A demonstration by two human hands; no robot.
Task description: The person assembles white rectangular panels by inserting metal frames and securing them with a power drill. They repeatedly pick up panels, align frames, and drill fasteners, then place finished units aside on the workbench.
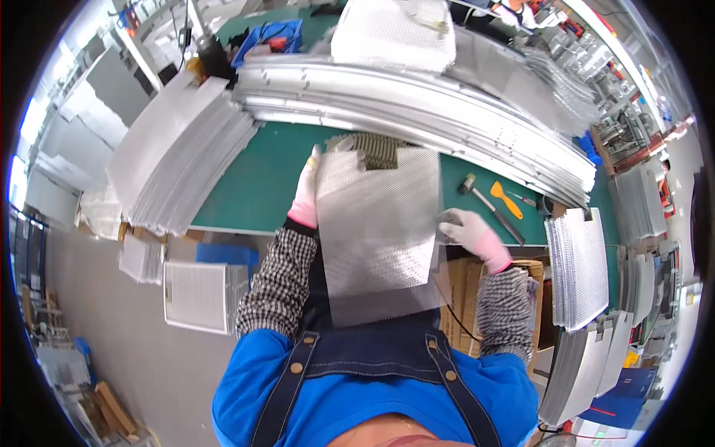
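Observation:
A silver mesh sheet (380, 223) with a notch in its far edge is tilted in front of me, its near end hanging over the table's front edge against my apron. My left hand (307, 188), in a white and pink glove, is closed on the sheet's left edge with the thumb up. At the opposite edge, my gloved right hand (469, 229) has its curled fingers on the sheet's rim; the fingertips are partly hidden. Behind the notch lies a ribbed, brownish-grey piece (376, 151), partly covered by the sheet.
Long silver metal profiles (417, 100) lie across the green table (246, 179). A stack of mesh sheets (175, 153) stands left, another (579, 268) right. A hammer (495, 208), an orange scraper (506, 200) and a thin screwdriver (523, 199) lie near my right hand. Cardboard (465, 298) sits below.

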